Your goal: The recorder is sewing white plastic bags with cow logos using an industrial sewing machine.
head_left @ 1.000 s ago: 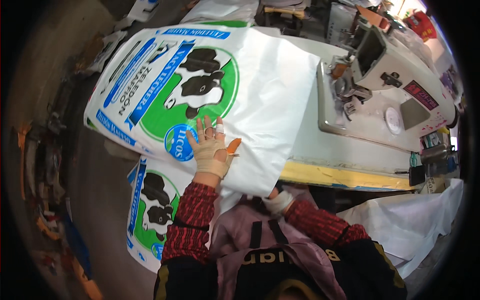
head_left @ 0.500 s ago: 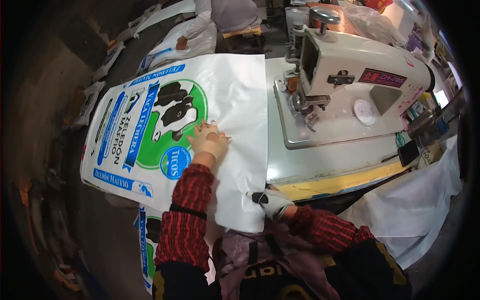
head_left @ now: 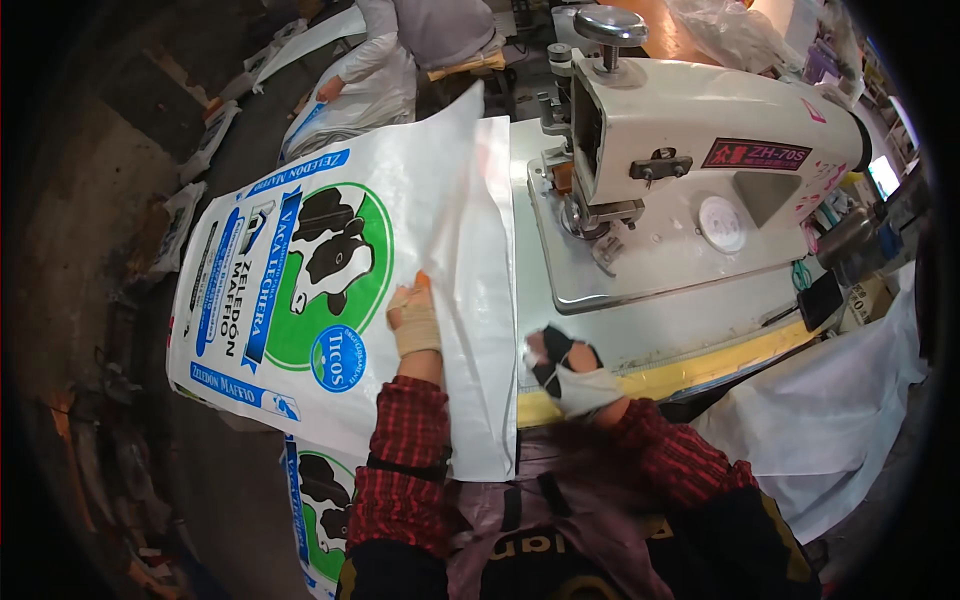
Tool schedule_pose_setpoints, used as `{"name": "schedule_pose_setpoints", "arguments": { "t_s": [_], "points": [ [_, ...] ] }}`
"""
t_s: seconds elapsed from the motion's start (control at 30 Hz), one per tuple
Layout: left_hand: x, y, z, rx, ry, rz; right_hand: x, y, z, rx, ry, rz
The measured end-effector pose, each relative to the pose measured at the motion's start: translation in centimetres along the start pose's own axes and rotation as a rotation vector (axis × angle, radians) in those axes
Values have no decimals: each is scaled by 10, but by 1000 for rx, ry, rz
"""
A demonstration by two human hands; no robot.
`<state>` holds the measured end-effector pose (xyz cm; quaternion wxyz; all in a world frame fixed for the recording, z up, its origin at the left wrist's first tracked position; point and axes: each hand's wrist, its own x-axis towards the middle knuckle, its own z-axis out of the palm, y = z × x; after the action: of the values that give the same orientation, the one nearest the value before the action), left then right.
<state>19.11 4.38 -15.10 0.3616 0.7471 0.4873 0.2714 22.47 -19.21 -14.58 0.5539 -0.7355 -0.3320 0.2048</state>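
Note:
A large white sack [head_left: 330, 400], printed with a cow in a green circle, lies flat to the left of a sewing machine [head_left: 690, 160]. My left hand [head_left: 414, 318], in a pale fingertip-less glove, is closed on the sack's upper layer beside the green circle. A raised fold runs along the sack there, and its far corner stands up. Off the sack's right edge, my right hand [head_left: 572, 372], in a white and black glove, hovers over the table's yellow front edge. Motion smears its fingers, and no held thing shows.
The machine stands on a white table [head_left: 660, 330]. White cloth [head_left: 820, 420] hangs at the right. Another printed sack [head_left: 322, 500] lies below on the left. Beyond the table, a person's arm [head_left: 362, 60] rests by more white sacks. A black phone-like object [head_left: 820, 300] lies at the table's right.
My left hand has gone from lying spread on the sack to closing on its upper layer, which has lifted into a fold. My right hand has left the sack's near corner, moving right and away.

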Motion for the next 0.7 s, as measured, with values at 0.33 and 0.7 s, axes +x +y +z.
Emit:
{"name": "schedule_pose_setpoints", "arguments": {
  "t_s": [0.33,0.7],
  "points": [
    [76,-14,-153,508,223,408,125,-3,35,-384,164,-4],
    [59,61,-124,976,-620,540,214,31,49,-706,142,90]
  ]
}}
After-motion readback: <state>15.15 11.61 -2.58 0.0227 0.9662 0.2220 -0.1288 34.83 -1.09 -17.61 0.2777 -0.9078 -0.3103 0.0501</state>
